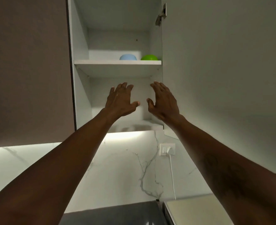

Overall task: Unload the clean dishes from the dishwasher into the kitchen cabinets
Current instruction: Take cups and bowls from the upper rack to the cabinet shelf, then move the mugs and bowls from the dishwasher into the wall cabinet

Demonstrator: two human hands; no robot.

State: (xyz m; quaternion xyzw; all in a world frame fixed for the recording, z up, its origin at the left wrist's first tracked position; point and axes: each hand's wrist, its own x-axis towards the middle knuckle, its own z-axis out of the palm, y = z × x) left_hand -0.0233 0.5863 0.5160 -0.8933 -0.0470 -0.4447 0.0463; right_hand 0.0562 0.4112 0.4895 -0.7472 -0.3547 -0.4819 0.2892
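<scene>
An open white wall cabinet (80, 88) fills the upper middle of the head view. On its middle shelf (117, 62) sit a light blue bowl (128, 57) and a green bowl (149, 57), both upside down, side by side. My left hand (122, 101) and my right hand (163, 101) are raised in front of the lower compartment, palms facing each other, fingers straight and spread, a gap between them. Neither hand holds anything. Something white stands at the back of the lower shelf, partly hidden by my hands; I cannot tell what it is.
The cabinet door (223, 78) hangs open on the right, close to my right forearm. A closed brown cabinet front (28, 70) is on the left. Below are a lit marble backsplash (126, 168), a wall socket (167, 149) with a white cable, and a dark counter (114, 215).
</scene>
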